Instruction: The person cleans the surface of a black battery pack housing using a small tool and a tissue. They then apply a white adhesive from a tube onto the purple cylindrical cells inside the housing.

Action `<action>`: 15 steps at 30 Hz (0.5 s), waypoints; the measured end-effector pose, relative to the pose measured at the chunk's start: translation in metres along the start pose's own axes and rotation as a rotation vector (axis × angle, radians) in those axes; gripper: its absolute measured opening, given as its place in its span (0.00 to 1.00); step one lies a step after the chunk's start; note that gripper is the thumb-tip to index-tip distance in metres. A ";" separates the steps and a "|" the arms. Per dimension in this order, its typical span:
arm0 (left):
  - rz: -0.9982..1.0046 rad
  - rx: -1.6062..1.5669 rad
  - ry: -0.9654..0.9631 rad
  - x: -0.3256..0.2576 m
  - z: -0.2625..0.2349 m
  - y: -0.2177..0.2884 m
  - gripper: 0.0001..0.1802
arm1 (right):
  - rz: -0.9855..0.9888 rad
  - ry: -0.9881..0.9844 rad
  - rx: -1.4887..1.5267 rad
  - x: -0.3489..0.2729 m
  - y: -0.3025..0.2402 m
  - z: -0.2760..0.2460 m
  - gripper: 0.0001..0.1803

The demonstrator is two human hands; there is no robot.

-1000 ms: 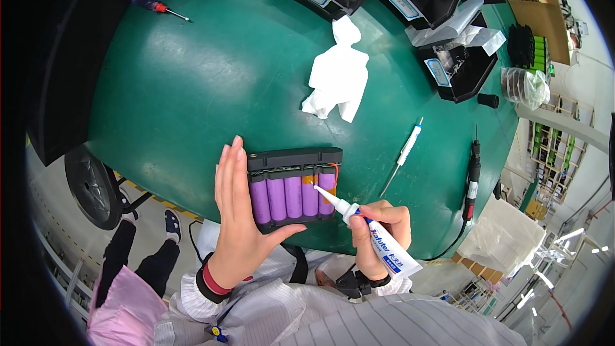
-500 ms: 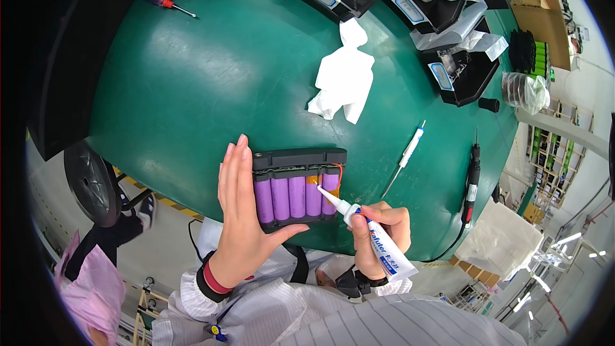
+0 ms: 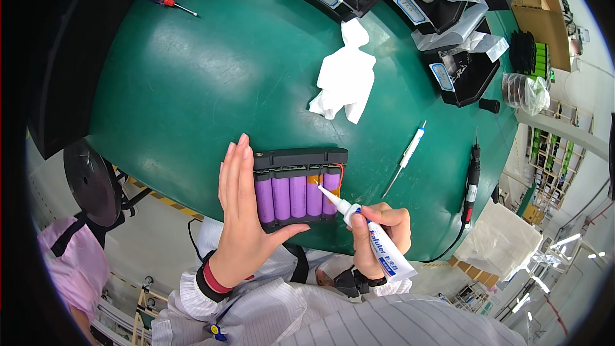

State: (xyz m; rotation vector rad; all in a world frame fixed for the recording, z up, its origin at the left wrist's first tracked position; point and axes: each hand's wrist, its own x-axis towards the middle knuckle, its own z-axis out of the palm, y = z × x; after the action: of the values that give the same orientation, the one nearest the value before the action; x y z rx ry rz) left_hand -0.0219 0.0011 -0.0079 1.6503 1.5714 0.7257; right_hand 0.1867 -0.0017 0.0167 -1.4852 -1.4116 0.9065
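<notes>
A battery pack [image 3: 298, 197] of several purple cells, framed by black end strips, lies near the front edge of the green table. My left hand [image 3: 243, 202] rests along its left side, fingers stretched out and the thumb against the lower black strip. In my right hand [image 3: 384, 234] is a white and blue glue tube [image 3: 389, 253], pinched between thumb and fingers. Its long white nozzle points up and left, the tip at the orange tape [image 3: 314, 180] on a cell towards the right. A red wire [image 3: 342, 172] curves at the pack's right end.
White crumpled cloth [image 3: 346, 74] lies beyond the pack. To the right are a thin white screwdriver [image 3: 405, 157] and a black electric screwdriver [image 3: 472, 182] with a cable. Black bins [image 3: 461, 70] with plastic bags stand far right; another screwdriver [image 3: 168, 1] lies far left.
Both hands, the pack and the glue tube stay almost where they were. At the lower left, a person in pink has shifted left and down.
</notes>
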 end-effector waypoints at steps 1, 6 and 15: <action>0.003 0.001 -0.001 0.000 0.000 0.000 0.74 | -0.001 -0.002 -0.002 0.000 0.000 0.000 0.13; 0.001 -0.002 -0.002 0.001 0.000 0.000 0.74 | -0.032 -0.015 -0.029 0.002 -0.001 0.000 0.13; 0.001 -0.003 0.001 0.000 0.001 0.000 0.75 | -0.072 -0.027 -0.044 0.003 0.000 0.001 0.14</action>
State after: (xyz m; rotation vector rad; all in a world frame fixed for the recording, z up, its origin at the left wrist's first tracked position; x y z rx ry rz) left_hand -0.0212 0.0013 -0.0082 1.6487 1.5701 0.7287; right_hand 0.1861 0.0012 0.0168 -1.4493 -1.5037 0.8590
